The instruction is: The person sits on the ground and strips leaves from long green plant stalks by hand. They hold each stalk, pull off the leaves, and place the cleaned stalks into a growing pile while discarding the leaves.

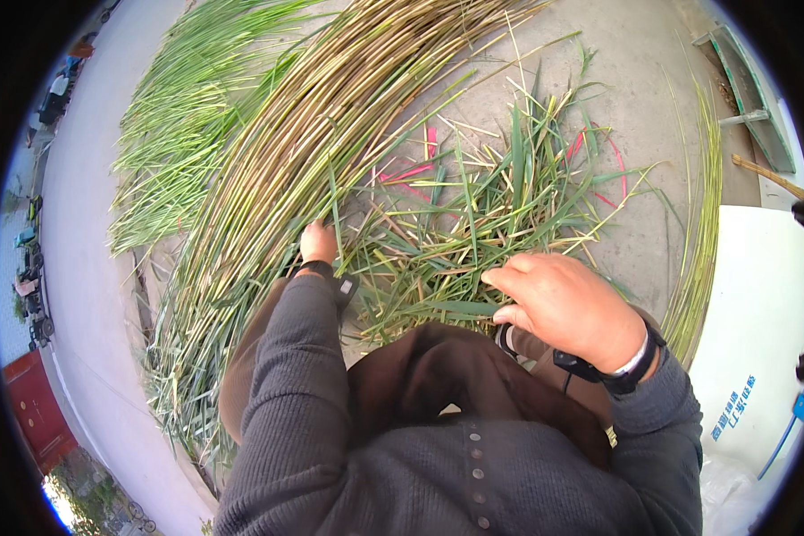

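Observation:
A long heap of green and tan reed stalks (295, 141) runs from the top of the view down the left side. At its right edge rests my left hand (319, 242), its fingertips hidden among the stalks, so whether it grips any cannot be told. My right hand (563, 305) is over the near right edge of a loose pile of cut leaves and short stalks (442, 248), thumb and fingers apart, with nothing seen between them. Pink plastic strips (409, 174) lie in and beside that pile.
Brighter green stalks (181, 120) spread at the upper left. Thin stalks (703, 221) stretch along the right, beside a white panel (757, 301) bearing writing. A green-edged frame (754, 100) stands at the upper right. Beyond the pavement edge runs a road (87, 221), with parked vehicles (33, 288).

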The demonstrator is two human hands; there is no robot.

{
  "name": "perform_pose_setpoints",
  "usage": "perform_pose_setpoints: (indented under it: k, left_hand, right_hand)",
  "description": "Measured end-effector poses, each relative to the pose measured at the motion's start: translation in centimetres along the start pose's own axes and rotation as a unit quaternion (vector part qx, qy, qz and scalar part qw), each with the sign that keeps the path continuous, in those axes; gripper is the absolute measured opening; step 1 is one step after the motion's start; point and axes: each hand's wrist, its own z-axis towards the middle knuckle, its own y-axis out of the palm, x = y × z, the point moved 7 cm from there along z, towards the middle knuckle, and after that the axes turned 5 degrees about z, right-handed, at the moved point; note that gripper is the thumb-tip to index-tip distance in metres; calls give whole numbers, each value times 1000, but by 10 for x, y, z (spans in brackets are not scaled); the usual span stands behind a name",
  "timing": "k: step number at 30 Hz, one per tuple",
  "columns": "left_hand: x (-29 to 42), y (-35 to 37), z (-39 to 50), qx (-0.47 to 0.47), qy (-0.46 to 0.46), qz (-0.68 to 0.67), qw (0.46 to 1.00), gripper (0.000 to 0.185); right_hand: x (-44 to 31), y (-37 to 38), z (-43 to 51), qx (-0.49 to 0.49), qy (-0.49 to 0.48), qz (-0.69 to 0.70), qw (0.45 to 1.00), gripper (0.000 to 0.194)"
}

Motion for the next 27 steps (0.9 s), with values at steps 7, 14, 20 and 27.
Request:
perform_pose_setpoints:
  k: [7,14,20,27]
  left_hand:
    - [-6,30,10,-54,-54,45,996,48]
    - [34,41,13,-107,40,66,991,44]
    - [49,-18,20,62,10,-142,988,42]
    - [165,-222,12,299,181,-159,923,22]
  right_hand:
    - [24,-6,11,-25,32,16,999,39]
    - [33,-13,11,-3,21,50,998,30]
    - [31,-8,-4,-16,36,45,998,31]
    - [27,2,-23,1,30,16,999,33]
